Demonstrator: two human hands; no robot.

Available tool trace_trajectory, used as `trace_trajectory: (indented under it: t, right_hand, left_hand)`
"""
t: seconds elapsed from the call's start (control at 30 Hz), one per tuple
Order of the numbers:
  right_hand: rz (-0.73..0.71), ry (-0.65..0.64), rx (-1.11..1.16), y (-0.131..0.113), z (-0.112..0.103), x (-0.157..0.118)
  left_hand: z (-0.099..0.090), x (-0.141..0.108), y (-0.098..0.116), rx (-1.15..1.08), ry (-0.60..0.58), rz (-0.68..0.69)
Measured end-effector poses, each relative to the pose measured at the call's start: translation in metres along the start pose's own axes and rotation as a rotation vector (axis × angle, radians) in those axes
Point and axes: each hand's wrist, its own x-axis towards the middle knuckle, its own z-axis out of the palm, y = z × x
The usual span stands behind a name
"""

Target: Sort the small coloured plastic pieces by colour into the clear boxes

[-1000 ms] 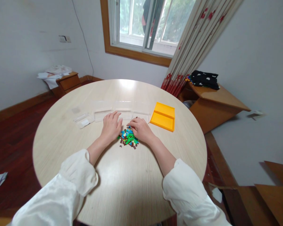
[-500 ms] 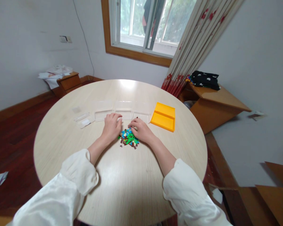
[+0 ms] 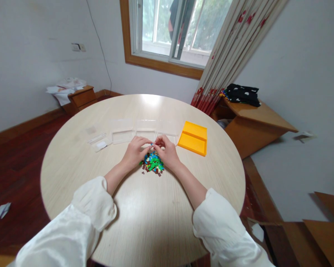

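Observation:
A small heap of green, blue, brown and cream pieces point(image 3: 153, 163) lies near the middle of the round table. Just beyond its far side, my left hand point(image 3: 136, 151) and my right hand point(image 3: 167, 152) meet at the fingertips. Between them is a tiny blue piece point(image 3: 151, 144), pinched by the fingers of both hands. A few brown pieces lie loose at the near edge of the heap.
Clear plastic boxes point(image 3: 122, 136) stand in a row behind my hands. An open yellow case point(image 3: 193, 142) lies to their right. At the left are small clear packets point(image 3: 101, 145). The table point(image 3: 144, 222) has a curved rim.
My left hand has moved right and my two hands have come together at the fingertips. A tiny blue piece now shows between them.

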Motion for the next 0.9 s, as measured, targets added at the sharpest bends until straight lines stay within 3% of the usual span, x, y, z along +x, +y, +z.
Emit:
trace_trajectory:
  t: [0.23, 0.37, 0.53, 0.9]
  right_hand:
    - [0.032, -0.024, 0.037, 0.001, -0.001, 0.001]
    - [-0.024, -0.093, -0.211, 0.006, -0.011, 0.004]
    - [-0.098, -0.326, -0.481, 0.01, -0.026, 0.007]
    - [-0.116, -0.428, -0.484, 0.005, -0.025, 0.004]
  left_hand:
    - [0.001, 0.0, -0.004, 0.021, 0.024, 0.011]
    - [0.001, 0.002, -0.016, 0.128, 0.15, -0.063]
    - [0.002, 0.006, -0.03, 0.277, 0.27, -0.186]
    - [0.008, 0.005, -0.035, 0.38, 0.232, -0.244]
